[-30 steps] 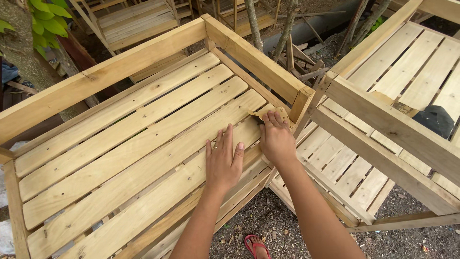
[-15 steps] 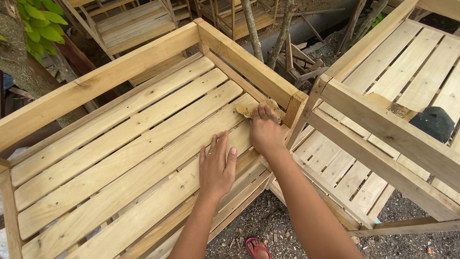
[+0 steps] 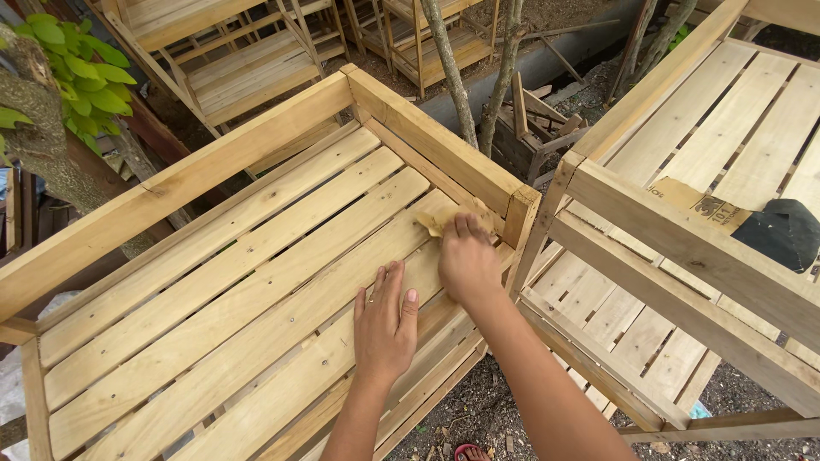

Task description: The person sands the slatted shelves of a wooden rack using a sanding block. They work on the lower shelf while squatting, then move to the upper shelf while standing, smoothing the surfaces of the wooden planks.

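Note:
A pale wooden slatted frame (image 3: 256, 256) lies in front of me. My right hand (image 3: 468, 260) presses a folded piece of tan sandpaper (image 3: 436, 220) onto a slat close to the frame's right corner post. My left hand (image 3: 386, 323) rests flat, fingers spread, on the slats just below and left of it, holding nothing.
A second slatted wooden frame (image 3: 683, 248) stands close on the right, with a dark cloth (image 3: 781, 232) and a cardboard scrap (image 3: 696, 201) on it. More wooden furniture (image 3: 248, 68) and thin tree trunks (image 3: 453, 77) are behind. A leafy trunk (image 3: 43, 128) is left. Gravel ground below.
My right hand has slid the sandpaper up the slat toward the corner post. My left hand has stayed flat on the slats, shifting only slightly.

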Motion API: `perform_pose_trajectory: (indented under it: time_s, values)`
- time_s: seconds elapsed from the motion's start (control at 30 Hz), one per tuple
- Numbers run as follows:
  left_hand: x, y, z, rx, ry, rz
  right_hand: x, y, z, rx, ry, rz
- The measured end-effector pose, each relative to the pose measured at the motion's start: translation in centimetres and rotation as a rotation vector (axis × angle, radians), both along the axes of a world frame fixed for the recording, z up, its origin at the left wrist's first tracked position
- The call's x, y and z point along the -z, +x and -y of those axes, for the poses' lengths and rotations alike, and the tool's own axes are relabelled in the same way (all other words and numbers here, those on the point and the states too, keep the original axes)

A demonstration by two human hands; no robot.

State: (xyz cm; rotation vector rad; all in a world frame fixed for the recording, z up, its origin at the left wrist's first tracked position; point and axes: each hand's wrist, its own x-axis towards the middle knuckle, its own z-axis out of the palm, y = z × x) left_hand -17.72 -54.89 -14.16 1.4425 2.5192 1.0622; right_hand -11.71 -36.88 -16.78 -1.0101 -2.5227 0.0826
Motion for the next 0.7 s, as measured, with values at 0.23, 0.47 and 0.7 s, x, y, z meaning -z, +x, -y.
perform_pose_trajectory:
  time_s: [0.23,0.47,0.7]
  values:
    - [0.1,0.0,-0.2,-0.012,-0.029,0.006,-1.4,0.1,-1.4,0.001,0.174,-0.123]
    - [0.5,-0.3,-0.3,-0.023,-0.016,0.032,-0.5,0.1,0.1,-0.076,0.025,-0.172]
    - [0.8,-0.3,-0.6,-0.021,0.004,0.032,0.0,0.6,-1.4,-0.034,0.022,-0.147]
